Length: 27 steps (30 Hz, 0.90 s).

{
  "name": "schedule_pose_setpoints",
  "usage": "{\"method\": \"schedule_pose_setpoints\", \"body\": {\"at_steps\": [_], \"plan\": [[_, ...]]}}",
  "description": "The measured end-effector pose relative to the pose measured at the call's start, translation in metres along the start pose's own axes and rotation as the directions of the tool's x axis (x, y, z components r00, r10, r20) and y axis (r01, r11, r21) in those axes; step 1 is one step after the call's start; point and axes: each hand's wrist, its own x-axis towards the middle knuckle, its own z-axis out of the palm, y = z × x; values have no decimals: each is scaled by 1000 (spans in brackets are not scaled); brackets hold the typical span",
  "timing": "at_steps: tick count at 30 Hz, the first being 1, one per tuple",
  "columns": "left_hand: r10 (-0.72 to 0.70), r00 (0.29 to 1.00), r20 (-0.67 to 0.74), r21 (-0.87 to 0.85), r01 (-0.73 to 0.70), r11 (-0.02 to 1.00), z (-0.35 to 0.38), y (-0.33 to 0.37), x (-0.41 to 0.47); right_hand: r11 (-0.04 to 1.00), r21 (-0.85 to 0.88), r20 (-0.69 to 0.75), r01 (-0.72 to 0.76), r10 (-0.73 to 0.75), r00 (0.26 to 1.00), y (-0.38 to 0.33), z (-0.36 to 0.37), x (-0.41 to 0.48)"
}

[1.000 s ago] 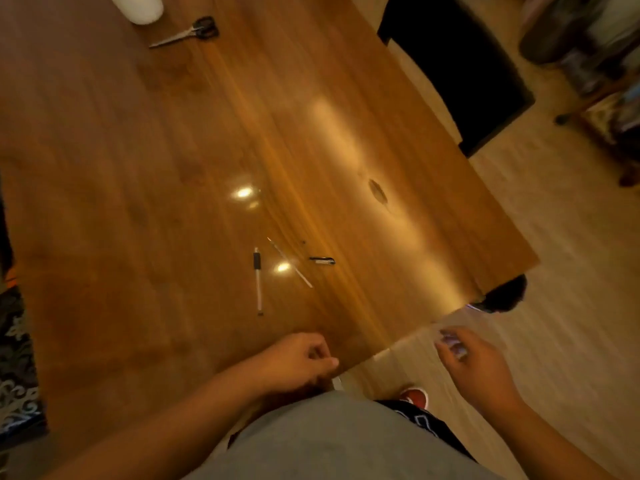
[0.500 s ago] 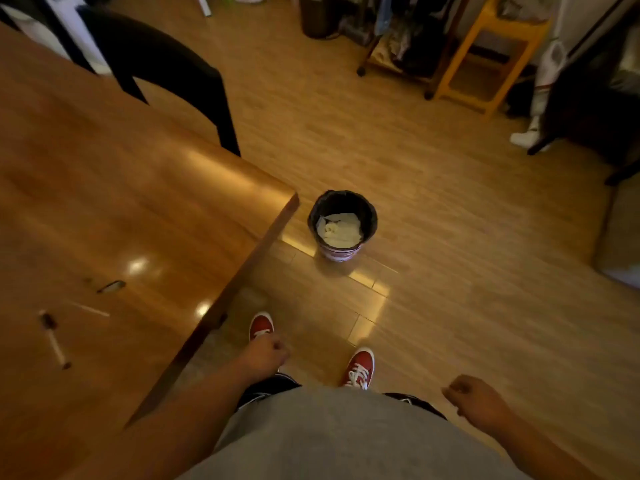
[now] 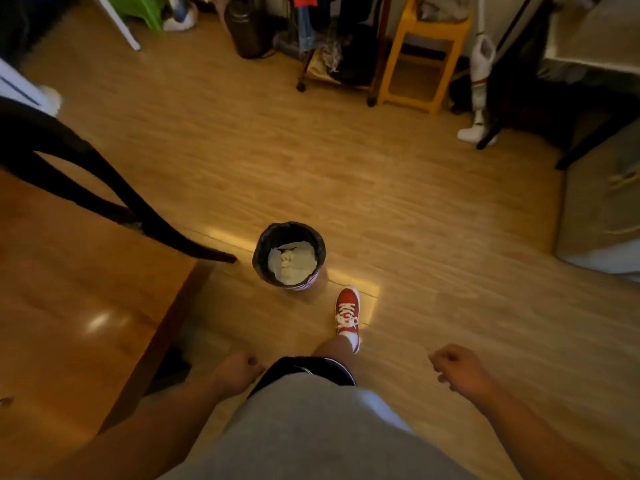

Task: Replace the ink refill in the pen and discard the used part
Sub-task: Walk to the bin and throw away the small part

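Nearest you, your left hand point(image 3: 237, 374) hangs at 7 o'clock beside your hip, fingers curled into a loose fist; you cannot tell whether anything is pinched inside it. Your right hand point(image 3: 459, 370) hangs at 5 o'clock, also curled shut, and whether it holds the used refill is not visible. Between them are your grey shirt point(image 3: 304, 431) and dark shorts point(image 3: 308, 368).

At 9 o'clock the wooden table point(image 3: 69, 323) fills the left side, its corner edge running just beside your left hand. A small dark thing point(image 3: 5, 400) lies at its far-left edge, too cropped to name. The pen itself is out of sight.

Your red shoe point(image 3: 347, 311) is planted at 12 o'clock, just short of the bin point(image 3: 289, 252). The bin stands on the floor point(image 3: 381, 202), lined with a black bag and holding crumpled pale paper point(image 3: 292, 261). A black chair point(image 3: 86, 181) reaches in from 10 o'clock, one leg tip ending just left of the bin.

Beyond the bin the floor is open. At 12 to 1 o'clock, well away, stand a clothes rack point(image 3: 339, 50) and a yellow stool point(image 3: 424, 53).
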Motion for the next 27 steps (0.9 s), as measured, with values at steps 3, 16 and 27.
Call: {"method": "schedule_pose_setpoints", "body": {"at_steps": [3,16,27], "plan": [[-5,1000,26,-20,6,1000,-25,45,34,999,31,13,11,-11,1000,-36,-30,38],[243,969,43,33,-245,969,-170,317,125,976,-20,-31,-217,216,976,-93,-192,110],[146,986,-79,-134,-155,979,-254,447,207,954,-269,55,-134,154,987,-235,-348,292]]}}
